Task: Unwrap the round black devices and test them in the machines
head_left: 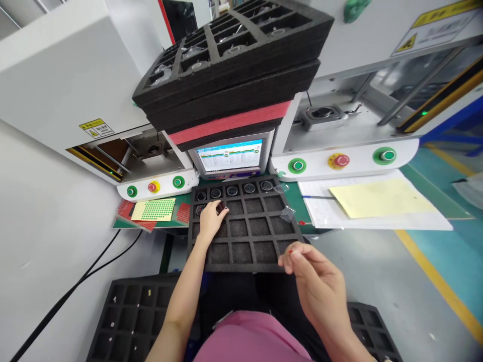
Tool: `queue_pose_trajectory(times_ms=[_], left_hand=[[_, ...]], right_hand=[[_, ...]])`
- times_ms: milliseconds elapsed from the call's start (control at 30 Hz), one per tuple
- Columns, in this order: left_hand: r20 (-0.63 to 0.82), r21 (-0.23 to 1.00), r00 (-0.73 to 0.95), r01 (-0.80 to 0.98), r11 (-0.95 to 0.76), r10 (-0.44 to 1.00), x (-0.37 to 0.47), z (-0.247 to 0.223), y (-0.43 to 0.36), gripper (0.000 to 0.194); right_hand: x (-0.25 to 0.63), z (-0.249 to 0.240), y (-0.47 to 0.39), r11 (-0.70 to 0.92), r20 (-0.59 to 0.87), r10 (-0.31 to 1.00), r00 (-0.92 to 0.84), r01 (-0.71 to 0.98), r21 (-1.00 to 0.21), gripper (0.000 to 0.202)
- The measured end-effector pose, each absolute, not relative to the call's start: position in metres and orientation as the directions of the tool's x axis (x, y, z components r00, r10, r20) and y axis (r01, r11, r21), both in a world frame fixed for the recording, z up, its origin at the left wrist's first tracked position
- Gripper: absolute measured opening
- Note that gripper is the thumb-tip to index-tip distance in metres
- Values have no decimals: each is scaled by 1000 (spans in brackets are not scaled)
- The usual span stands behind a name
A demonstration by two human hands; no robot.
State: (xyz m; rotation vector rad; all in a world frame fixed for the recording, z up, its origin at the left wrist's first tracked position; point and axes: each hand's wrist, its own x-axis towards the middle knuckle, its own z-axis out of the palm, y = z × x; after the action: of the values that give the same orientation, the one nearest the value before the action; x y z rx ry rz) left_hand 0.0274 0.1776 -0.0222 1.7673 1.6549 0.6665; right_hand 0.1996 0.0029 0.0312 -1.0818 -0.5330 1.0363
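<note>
A black foam tray (241, 207) with square compartments lies in front of me. Round dark parts fill its back row, such as the round part (249, 188), and one more sits at the left of the second row. My left hand (212, 219) reaches over the tray's left side, its fingers closed on a small dark round part (221, 206) at the second row. Over the tray's front right corner, my right hand (317, 281) is raised with thumb and index finger pinched on a tiny red piece (291, 252).
Stacked foam trays (234, 75) stand above a monitor (230, 157), between two machines with buttons. Sticker sheets (153, 209) lie left, papers with a yellow sheet (381, 197) right. Plastic film (288, 213) rests on the tray's right edge. More foam trays (130, 314) are low down.
</note>
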Motion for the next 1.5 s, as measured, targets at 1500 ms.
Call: queue_pose_trajectory(times_ms=[1500], left_hand=[[10,987,374,-150,49,927,79,64,32,22]], right_hand=[[186,71,-15,81,-84,953,290,-514,-854,16]])
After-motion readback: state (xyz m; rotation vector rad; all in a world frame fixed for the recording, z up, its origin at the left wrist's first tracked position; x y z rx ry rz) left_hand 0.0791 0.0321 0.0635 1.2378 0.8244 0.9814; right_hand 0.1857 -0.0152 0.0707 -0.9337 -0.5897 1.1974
